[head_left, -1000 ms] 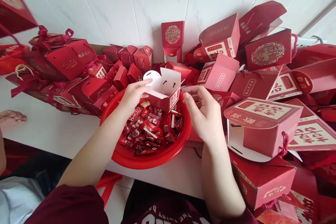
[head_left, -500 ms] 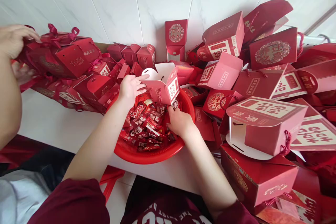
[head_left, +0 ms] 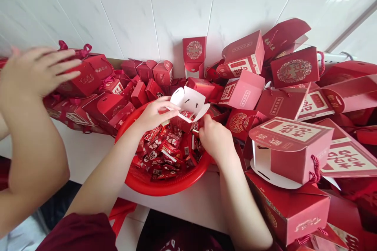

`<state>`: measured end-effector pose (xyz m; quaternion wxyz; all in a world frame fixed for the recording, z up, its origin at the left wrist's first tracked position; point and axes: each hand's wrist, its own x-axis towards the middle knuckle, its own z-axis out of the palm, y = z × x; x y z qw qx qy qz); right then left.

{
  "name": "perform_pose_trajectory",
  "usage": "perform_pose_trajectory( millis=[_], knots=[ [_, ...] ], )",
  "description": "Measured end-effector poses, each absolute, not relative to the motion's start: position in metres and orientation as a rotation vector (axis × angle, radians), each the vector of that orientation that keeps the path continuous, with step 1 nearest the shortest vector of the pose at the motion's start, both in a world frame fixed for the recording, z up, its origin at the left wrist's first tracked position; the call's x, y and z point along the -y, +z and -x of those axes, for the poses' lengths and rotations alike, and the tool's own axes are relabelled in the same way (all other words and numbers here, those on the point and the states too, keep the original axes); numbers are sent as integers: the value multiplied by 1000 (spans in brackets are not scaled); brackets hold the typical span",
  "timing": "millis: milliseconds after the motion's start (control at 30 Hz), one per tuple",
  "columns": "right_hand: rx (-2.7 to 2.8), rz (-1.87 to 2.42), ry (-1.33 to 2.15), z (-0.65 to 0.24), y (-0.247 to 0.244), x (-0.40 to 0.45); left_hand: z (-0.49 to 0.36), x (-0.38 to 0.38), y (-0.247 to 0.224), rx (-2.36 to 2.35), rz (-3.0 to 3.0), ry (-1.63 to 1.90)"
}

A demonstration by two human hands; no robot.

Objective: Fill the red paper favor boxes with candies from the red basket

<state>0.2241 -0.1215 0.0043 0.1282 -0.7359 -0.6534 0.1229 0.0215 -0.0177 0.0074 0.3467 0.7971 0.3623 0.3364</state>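
My left hand (head_left: 156, 114) grips the left flap of a small red gift box (head_left: 183, 124), thumb and fingers closed on the card. The box is tilted over the candies, its lid and flaps raised, white inside, with red wrappers in its mouth. My right hand (head_left: 216, 137) is just right of the box, over the basket's right side. Its fingers are curled together near the right flap; what they hold is hidden. Beneath both hands lie many red-wrapped candies (head_left: 169, 151) in a round red plastic basket (head_left: 167, 188).
Red gift boxes (head_left: 244, 90) are heaped on the right, one open box (head_left: 291, 149) near my right forearm. Ribboned boxes (head_left: 85, 74) are stacked at the left, where a co-worker's hand (head_left: 38, 70) reaches in. White tiles (head_left: 126, 19) rise behind the white table (head_left: 88, 149).
The gift box has tipped so its open mouth faces me. My right hand has come up from the candies to the box's right side. The co-worker's hand has moved right, fingers spread.
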Motion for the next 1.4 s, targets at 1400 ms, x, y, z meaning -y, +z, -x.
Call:
perform_pose_trajectory(
  millis=[1400],
  knots=[
    [1916,1581,398,-231,-11,118,-39,22,-14,-799,-2389,955]
  ],
)
